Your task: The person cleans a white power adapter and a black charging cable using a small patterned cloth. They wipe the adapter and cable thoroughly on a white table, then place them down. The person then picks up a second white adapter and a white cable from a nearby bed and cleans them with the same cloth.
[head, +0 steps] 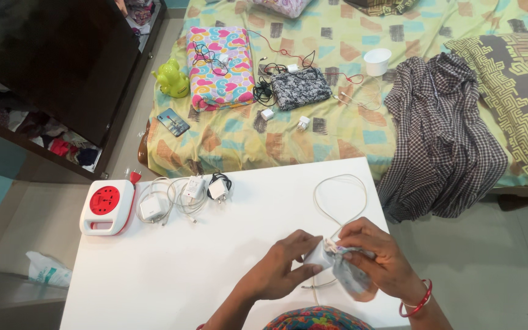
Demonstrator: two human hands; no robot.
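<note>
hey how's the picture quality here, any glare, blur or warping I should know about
Head view: soft even light, no harsh glare on the white table; faint shadows under the left hand and right hand. Wide-lens warping bends the bed and table edges. The charger between the hands is small and slightly soft; the cable stays clear.

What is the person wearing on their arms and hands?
Both hands are bare, with no gloves or rings that I can see. The left hand and its forearm have nothing on them. The right hand has a thin red bangle around the wrist. No sleeves reach the forearms.
</note>
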